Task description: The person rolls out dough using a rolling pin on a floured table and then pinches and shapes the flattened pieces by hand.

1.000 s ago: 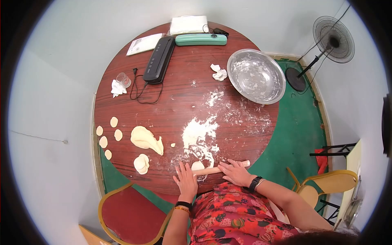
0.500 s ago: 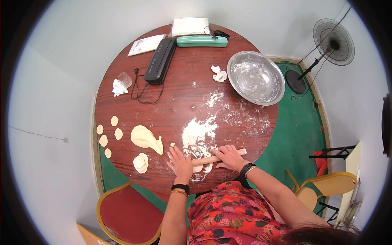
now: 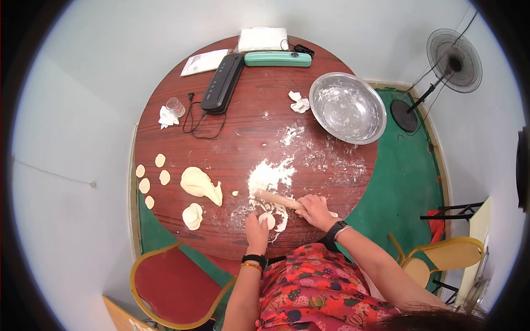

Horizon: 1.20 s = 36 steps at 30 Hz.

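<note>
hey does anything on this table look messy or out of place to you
Mostly flour: it spreads from the patch by the rolling pin across the table toward the metal bowl, looking spilled. What looks like crumpled tissue lies beside that bowl, as if discarded. I see no damage.

Right hand [image 3: 316, 212] around the rolling pin [image 3: 277, 199], left hand [image 3: 256, 234] at a dough disc [image 3: 268, 222] just nearside of the pin.

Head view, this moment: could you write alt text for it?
A person's right hand holds a pale wooden rolling pin; the left hand is at the edge of a flat, round, cream dough piece. White flour dusts the round, reddish-brown table, with a wide, silver metal bowl farther back.
</note>
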Each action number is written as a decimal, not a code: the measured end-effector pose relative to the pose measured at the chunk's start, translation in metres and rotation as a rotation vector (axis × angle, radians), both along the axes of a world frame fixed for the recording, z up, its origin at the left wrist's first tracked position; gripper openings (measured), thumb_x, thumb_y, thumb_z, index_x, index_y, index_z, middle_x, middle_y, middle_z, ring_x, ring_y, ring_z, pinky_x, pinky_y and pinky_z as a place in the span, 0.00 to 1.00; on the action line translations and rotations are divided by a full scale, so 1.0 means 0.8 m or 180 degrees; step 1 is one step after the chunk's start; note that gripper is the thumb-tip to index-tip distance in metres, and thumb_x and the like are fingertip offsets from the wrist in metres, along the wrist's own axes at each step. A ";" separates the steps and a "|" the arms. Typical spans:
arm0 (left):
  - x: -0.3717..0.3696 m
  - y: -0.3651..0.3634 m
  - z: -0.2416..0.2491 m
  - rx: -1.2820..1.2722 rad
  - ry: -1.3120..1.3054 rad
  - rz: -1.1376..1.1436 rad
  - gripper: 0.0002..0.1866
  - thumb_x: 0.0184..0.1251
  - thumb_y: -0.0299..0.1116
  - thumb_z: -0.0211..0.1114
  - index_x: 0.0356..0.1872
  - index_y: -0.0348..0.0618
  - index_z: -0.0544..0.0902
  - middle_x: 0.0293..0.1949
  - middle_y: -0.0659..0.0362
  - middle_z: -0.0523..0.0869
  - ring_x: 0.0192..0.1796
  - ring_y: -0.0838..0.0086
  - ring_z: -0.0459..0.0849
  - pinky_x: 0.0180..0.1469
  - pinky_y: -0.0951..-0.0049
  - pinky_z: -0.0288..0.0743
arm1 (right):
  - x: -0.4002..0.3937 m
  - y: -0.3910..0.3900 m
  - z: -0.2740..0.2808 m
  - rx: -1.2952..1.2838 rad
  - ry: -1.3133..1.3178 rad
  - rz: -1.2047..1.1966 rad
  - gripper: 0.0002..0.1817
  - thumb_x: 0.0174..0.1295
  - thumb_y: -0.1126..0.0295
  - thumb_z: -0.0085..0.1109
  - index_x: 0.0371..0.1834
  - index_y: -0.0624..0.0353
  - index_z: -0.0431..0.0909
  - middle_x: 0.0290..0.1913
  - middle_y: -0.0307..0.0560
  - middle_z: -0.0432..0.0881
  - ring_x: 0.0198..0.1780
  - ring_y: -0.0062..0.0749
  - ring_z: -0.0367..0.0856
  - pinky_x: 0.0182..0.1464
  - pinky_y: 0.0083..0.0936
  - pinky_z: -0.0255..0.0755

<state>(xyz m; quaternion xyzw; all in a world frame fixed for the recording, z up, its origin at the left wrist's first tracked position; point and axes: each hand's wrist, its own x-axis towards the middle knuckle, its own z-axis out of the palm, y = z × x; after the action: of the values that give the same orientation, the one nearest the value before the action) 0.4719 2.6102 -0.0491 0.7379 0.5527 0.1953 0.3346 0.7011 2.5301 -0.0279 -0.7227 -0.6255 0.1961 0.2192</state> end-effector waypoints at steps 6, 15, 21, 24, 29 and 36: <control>0.007 0.004 -0.004 -0.0218 0.0488 0.0034 0.09 0.62 0.29 0.64 0.31 0.34 0.75 0.37 0.41 0.79 0.45 0.47 0.76 0.48 0.53 0.69 | 0.009 -0.016 0.006 -0.0206 -0.0034 -0.0009 0.19 0.63 0.56 0.61 0.54 0.49 0.77 0.47 0.43 0.77 0.52 0.42 0.73 0.53 0.41 0.59; -0.024 -0.028 0.010 -0.0626 0.0358 0.0412 0.11 0.66 0.34 0.61 0.34 0.33 0.75 0.38 0.41 0.78 0.46 0.48 0.74 0.51 0.50 0.68 | 0.002 -0.045 0.002 -0.0087 -0.0224 0.0469 0.17 0.62 0.58 0.62 0.52 0.49 0.77 0.45 0.42 0.77 0.49 0.41 0.74 0.50 0.41 0.60; -0.021 -0.022 0.019 0.0498 0.0275 0.0533 0.19 0.72 0.35 0.56 0.57 0.33 0.72 0.57 0.39 0.72 0.60 0.46 0.70 0.61 0.49 0.64 | -0.013 -0.050 -0.001 0.0011 -0.0316 0.0893 0.17 0.62 0.58 0.62 0.51 0.50 0.77 0.44 0.42 0.77 0.49 0.40 0.73 0.52 0.41 0.61; -0.014 -0.015 0.028 0.0105 0.0723 -0.0311 0.26 0.74 0.39 0.53 0.67 0.36 0.66 0.70 0.40 0.63 0.71 0.45 0.61 0.68 0.42 0.56 | -0.017 -0.052 -0.001 -0.0022 -0.0410 0.0928 0.19 0.62 0.58 0.61 0.55 0.50 0.76 0.47 0.41 0.78 0.50 0.39 0.73 0.53 0.40 0.61; -0.008 -0.004 0.022 -0.0062 0.1453 -0.0768 0.32 0.76 0.44 0.47 0.76 0.44 0.55 0.77 0.42 0.48 0.78 0.44 0.47 0.71 0.33 0.46 | -0.022 -0.054 0.005 0.0035 -0.0566 0.0759 0.25 0.64 0.58 0.59 0.65 0.48 0.72 0.54 0.42 0.77 0.54 0.39 0.72 0.57 0.40 0.60; 0.018 0.036 0.027 0.0335 0.1526 -0.0954 0.33 0.76 0.44 0.47 0.77 0.43 0.53 0.78 0.44 0.45 0.79 0.43 0.44 0.71 0.31 0.43 | -0.026 -0.042 0.012 0.0100 -0.0919 0.0373 0.26 0.66 0.58 0.57 0.68 0.44 0.71 0.56 0.42 0.74 0.57 0.41 0.69 0.58 0.41 0.59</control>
<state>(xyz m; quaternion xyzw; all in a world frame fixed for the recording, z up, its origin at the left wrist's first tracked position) 0.4860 2.6393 -0.0272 0.8528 0.4899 -0.0080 0.1808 0.6807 2.4968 -0.0186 -0.7020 -0.6947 0.0929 0.1264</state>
